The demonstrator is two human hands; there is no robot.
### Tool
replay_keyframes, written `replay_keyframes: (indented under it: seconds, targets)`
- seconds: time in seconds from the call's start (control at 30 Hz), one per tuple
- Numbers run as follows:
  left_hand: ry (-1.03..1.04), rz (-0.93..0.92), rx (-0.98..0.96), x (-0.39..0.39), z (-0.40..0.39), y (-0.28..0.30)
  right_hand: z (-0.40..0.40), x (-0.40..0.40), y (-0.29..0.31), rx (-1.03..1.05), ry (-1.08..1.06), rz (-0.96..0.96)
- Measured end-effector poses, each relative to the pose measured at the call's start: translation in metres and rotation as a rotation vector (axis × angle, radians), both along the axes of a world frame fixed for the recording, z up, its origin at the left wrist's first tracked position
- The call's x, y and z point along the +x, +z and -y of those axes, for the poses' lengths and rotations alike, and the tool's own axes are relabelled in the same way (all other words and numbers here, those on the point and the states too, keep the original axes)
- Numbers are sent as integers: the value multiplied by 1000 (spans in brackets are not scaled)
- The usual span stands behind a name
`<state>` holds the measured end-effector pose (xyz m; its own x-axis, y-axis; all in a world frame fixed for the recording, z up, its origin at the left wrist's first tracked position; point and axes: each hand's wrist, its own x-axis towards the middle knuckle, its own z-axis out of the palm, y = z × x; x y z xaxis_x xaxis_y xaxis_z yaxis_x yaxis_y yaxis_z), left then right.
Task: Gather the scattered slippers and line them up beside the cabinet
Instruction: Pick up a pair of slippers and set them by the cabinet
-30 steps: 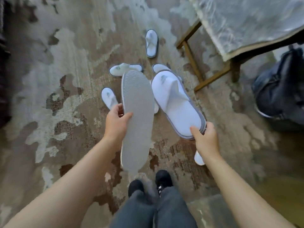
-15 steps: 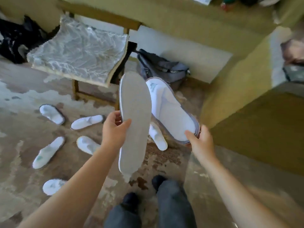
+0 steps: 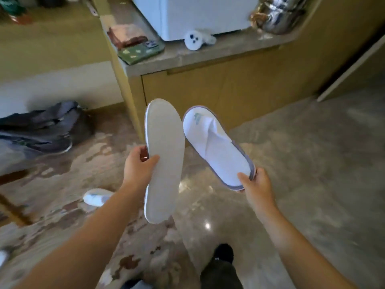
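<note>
My left hand (image 3: 139, 165) grips a white slipper (image 3: 164, 161) by its edge, grey sole facing me, toe up. My right hand (image 3: 255, 182) pinches the heel of a second white slipper (image 3: 216, 147), its open top facing me with a small green logo on the toe. Both slippers hang in the air in front of the wooden cabinet (image 3: 218, 90). One more white slipper (image 3: 96, 198) lies on the patterned rug at lower left, partly hidden by my left forearm.
A dark bag (image 3: 41, 128) lies on the floor left of the cabinet. On the cabinet's stone top sit a white appliance (image 3: 198, 15), a green phone (image 3: 139, 53) and a metal kettle (image 3: 277, 17). Shiny tiled floor (image 3: 312, 163) spreads right; my dark shoe (image 3: 224, 253) is below.
The view has swung right from the rug with scattered slippers to the cabinet. Both hands keep their slippers, now held in front of the cabinet door.
</note>
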<state>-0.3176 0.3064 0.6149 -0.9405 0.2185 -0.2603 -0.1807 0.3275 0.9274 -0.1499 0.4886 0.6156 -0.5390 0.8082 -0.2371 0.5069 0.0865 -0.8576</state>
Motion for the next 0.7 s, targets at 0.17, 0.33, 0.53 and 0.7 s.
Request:
replay_keyframes:
  seconds: [0.17, 0.33, 0.53, 0.7]
  targets:
    - [-110, 5, -14, 41, -135, -2, -114, 58, -6, -92, -119, -39]
    - [-140, 47, -32, 72, -243, -3, -214, 98, -9, -135, -180, -40]
    - [-129, 74, -75, 63, -326, -17, -300, 90, -34, -158, -185, -42]
    - [-28, 106, -84, 27, -371, -56, -360, 43, -71, -181, -67, 15]
